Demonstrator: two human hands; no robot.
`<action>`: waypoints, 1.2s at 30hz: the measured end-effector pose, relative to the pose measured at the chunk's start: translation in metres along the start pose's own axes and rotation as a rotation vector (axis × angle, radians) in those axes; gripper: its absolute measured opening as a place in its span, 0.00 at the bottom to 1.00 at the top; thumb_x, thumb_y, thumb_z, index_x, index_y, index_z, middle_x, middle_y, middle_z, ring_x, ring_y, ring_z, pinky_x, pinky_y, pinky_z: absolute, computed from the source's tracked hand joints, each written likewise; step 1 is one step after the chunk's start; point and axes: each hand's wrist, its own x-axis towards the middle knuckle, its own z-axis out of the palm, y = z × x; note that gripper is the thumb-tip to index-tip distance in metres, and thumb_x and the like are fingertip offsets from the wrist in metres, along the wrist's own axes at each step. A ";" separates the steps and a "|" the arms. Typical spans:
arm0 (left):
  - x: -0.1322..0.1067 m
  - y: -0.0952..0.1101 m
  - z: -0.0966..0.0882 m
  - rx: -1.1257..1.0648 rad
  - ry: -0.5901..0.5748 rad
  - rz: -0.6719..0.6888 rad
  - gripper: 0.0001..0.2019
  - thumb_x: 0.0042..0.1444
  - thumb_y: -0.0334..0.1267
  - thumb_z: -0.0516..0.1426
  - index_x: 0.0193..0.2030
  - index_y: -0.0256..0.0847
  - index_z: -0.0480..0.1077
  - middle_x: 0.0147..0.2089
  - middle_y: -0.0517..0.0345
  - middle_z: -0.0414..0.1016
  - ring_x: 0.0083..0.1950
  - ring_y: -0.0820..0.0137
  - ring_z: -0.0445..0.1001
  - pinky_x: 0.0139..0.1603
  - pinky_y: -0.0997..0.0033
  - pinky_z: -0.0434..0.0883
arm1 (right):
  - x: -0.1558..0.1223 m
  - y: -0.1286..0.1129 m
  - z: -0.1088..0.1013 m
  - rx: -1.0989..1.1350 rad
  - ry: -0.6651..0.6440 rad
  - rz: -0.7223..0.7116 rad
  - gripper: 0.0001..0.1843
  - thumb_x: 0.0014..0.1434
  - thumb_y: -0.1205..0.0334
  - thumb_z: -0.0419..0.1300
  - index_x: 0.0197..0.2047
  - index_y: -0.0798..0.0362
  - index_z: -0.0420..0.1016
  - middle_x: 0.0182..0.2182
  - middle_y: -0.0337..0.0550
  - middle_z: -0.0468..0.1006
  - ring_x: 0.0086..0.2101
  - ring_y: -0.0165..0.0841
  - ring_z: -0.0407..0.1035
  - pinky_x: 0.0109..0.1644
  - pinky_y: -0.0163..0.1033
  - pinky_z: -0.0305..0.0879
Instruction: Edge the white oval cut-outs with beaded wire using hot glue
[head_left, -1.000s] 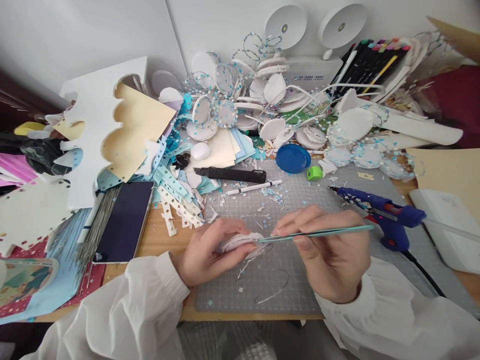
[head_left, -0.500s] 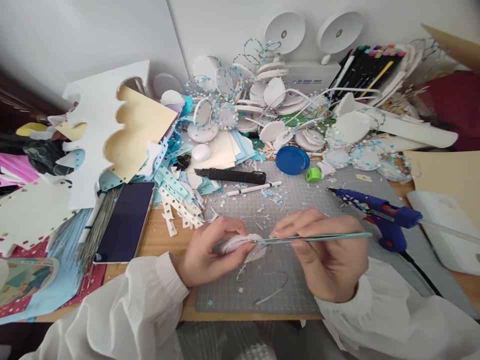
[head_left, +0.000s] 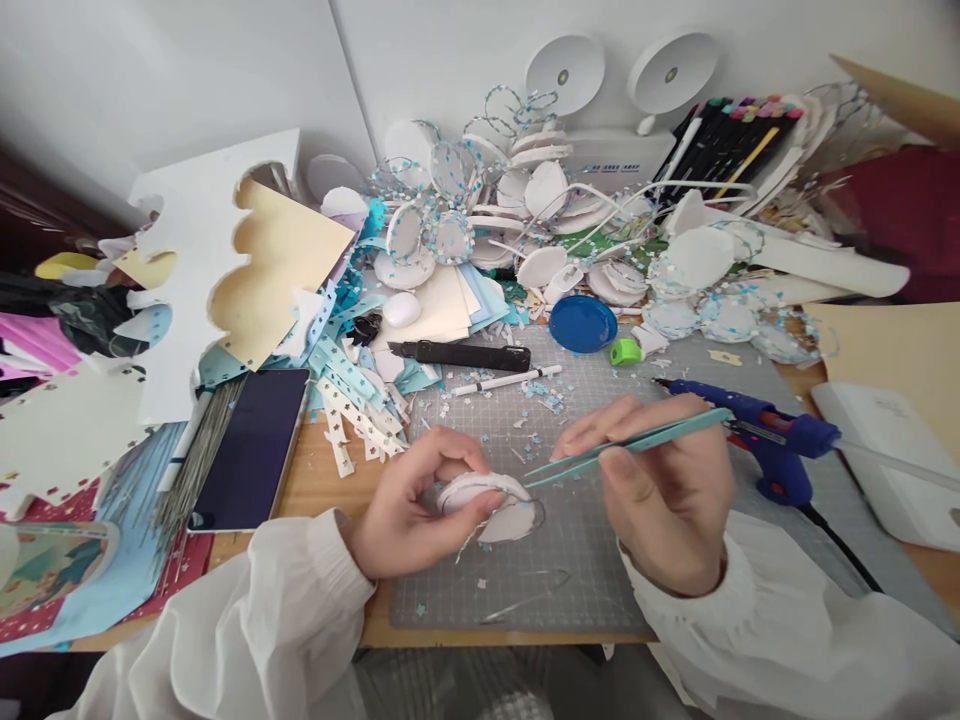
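Between the thumb and fingers of my left hand (head_left: pixel 424 505) is a white disc (head_left: pixel 511 518), which looks like foam or paper, with thin wire running around its edge. Teal tweezers (head_left: pixel 637 440) are gripped in my right hand (head_left: pixel 667 495). Their tips point left, close to the disc's upper right edge, and stand slightly apart; whether they touch the wire I cannot tell. A thin loop of wire trails over the grey cutting mat (head_left: pixel 600 590) below the disc, blurred.
A blue glue gun (head_left: pixel 765 415) lies on the right. Beyond my hands are a black utility knife (head_left: pixel 461 355), a white pen (head_left: pixel 506 380), a blue lid (head_left: pixel 583 323) and piled white discs (head_left: pixel 547 190). At left lie a phone (head_left: pixel 251 450) and thin wires (head_left: pixel 199 450).
The tweezers have drawn back from the disc's edge and tilted, their rear end now higher. My left hand has turned the disc so more of its face shows.
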 end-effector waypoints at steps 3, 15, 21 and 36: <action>0.001 0.002 0.000 -0.067 -0.004 -0.032 0.09 0.58 0.35 0.59 0.40 0.40 0.61 0.24 0.59 0.74 0.19 0.77 0.68 0.18 0.83 0.60 | -0.001 -0.001 0.002 0.006 -0.041 0.002 0.07 0.60 0.71 0.59 0.41 0.50 0.70 0.29 0.41 0.76 0.30 0.35 0.74 0.34 0.45 0.73; 0.008 0.005 -0.004 -0.084 -0.078 -0.181 0.09 0.57 0.40 0.61 0.39 0.35 0.73 0.32 0.50 0.79 0.29 0.72 0.75 0.29 0.77 0.71 | 0.001 -0.006 0.002 0.020 -0.080 -0.053 0.09 0.59 0.72 0.59 0.41 0.49 0.71 0.29 0.40 0.77 0.28 0.35 0.73 0.32 0.45 0.74; 0.010 0.009 -0.004 -0.025 -0.051 -0.162 0.09 0.55 0.40 0.62 0.32 0.34 0.76 0.30 0.48 0.80 0.28 0.71 0.75 0.27 0.76 0.71 | 0.002 -0.007 0.004 0.017 -0.084 -0.083 0.11 0.58 0.72 0.60 0.42 0.47 0.72 0.28 0.40 0.77 0.27 0.35 0.73 0.29 0.45 0.74; 0.011 0.008 -0.006 -0.095 -0.055 -0.206 0.08 0.56 0.38 0.62 0.39 0.35 0.75 0.35 0.51 0.79 0.32 0.72 0.76 0.31 0.79 0.72 | -0.001 -0.003 0.002 -0.030 -0.009 -0.017 0.09 0.59 0.73 0.59 0.41 0.50 0.71 0.29 0.40 0.76 0.30 0.35 0.74 0.34 0.46 0.74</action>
